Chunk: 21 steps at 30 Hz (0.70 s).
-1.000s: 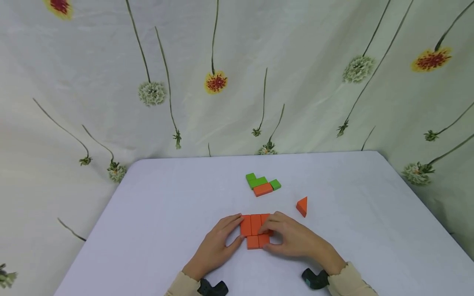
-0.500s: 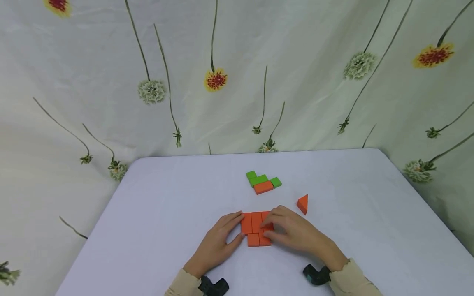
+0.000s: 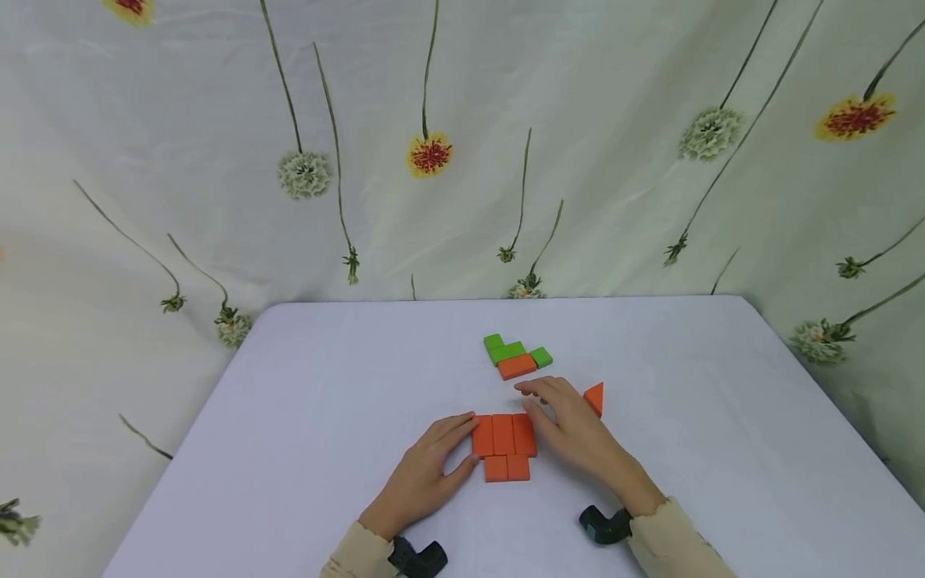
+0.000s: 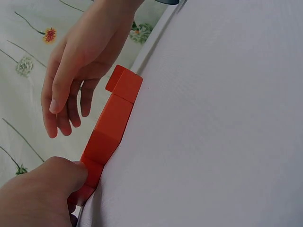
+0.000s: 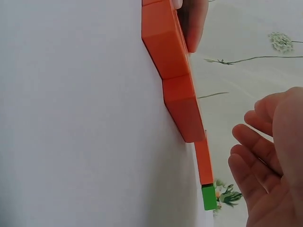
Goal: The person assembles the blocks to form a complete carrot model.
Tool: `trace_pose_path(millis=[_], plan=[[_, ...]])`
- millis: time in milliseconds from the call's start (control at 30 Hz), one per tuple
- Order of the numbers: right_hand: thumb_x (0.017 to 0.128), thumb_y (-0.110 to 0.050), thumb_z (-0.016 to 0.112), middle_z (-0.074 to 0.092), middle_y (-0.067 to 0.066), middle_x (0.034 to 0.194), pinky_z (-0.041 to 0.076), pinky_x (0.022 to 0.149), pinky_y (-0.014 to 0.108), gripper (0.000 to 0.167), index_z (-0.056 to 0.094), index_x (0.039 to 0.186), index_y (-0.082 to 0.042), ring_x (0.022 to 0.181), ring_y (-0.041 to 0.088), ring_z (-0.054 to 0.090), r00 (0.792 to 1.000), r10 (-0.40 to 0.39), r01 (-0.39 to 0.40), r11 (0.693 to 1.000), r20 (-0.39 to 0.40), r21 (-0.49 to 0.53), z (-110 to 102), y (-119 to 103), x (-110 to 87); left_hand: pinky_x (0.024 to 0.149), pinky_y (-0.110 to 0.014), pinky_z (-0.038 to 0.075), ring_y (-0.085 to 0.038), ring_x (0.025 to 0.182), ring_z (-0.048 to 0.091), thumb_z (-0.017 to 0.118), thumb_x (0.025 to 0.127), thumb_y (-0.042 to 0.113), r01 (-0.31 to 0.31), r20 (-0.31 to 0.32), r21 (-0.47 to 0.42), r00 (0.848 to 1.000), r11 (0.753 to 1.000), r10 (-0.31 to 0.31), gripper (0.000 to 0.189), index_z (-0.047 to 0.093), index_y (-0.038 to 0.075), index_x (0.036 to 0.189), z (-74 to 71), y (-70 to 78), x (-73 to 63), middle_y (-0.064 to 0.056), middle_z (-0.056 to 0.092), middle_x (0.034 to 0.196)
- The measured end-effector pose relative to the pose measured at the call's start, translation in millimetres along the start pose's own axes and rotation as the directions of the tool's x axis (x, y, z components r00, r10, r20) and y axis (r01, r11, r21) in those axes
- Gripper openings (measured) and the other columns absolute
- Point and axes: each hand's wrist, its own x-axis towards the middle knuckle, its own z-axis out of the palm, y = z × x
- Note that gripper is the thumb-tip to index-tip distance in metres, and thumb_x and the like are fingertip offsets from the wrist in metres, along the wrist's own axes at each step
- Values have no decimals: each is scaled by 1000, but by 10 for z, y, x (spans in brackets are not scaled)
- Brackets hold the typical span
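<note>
A flat cluster of orange blocks [image 3: 504, 445] lies on the white table [image 3: 311, 417], three upright pieces over two squares. My left hand [image 3: 433, 470] rests against the cluster's left side, fingers straight, touching the leftmost block [image 4: 90, 165]. My right hand [image 3: 564, 417] hovers just above and right of the cluster with relaxed fingers and holds nothing; it shows as an empty palm [image 5: 270, 165] in the right wrist view. An orange triangle [image 3: 595, 398] lies right beside that hand. Farther back sits an orange block [image 3: 516, 366] joined to green blocks [image 3: 506, 350].
A floral cloth [image 3: 462, 144] hangs behind and around the table. The table's far edge [image 3: 506, 301] runs just behind the green blocks. Black wrist mounts [image 3: 603, 526] show at both cuffs.
My right hand has lifted off the orange cluster and moved up and away toward the triangle. The left hand has stayed put against the cluster.
</note>
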Motion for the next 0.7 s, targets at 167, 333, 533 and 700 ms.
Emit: trace_pose_path(millis=[167, 333, 533, 700], plan=[[105, -17, 58, 62, 4, 139, 57, 100, 45, 35, 61, 140, -12, 123, 23, 59, 999, 37, -37, 997, -4, 61, 55, 138, 48, 116, -43, 46, -18, 145, 46, 68, 101, 32, 0, 5, 0, 1000, 1000, 0, 55, 54, 14, 151, -2, 1, 6, 1, 50, 156], [105, -11, 58, 62, 6, 136, 56, 100, 45, 37, 59, 142, -9, 119, 21, 60, 999, 23, -21, 998, -39, 55, 124, 313, 65, 116, -43, 46, -18, 145, 46, 68, 101, 32, -5, 9, 6, 1000, 1000, 5, 55, 54, 14, 151, 4, -3, 6, 1, 50, 156], [104, -8, 56, 64, 12, 136, 56, 100, 47, 39, 59, 142, -4, 119, 26, 61, 996, -12, 12, 1000, -89, 3, 172, 413, 119, 116, -42, 45, -18, 145, 46, 68, 101, 32, -16, 2, 10, 1000, 1000, 16, 55, 53, 14, 151, 17, -17, 6, 1, 50, 156], [104, -8, 56, 58, 15, 145, 53, 107, 49, 42, 57, 145, -4, 132, 32, 57, 995, -17, 14, 999, -93, -37, 205, 455, 183, 115, -42, 47, -18, 144, 47, 68, 101, 33, -35, -20, 21, 999, 999, 35, 55, 54, 14, 150, 28, -27, 6, 1, 51, 155]])
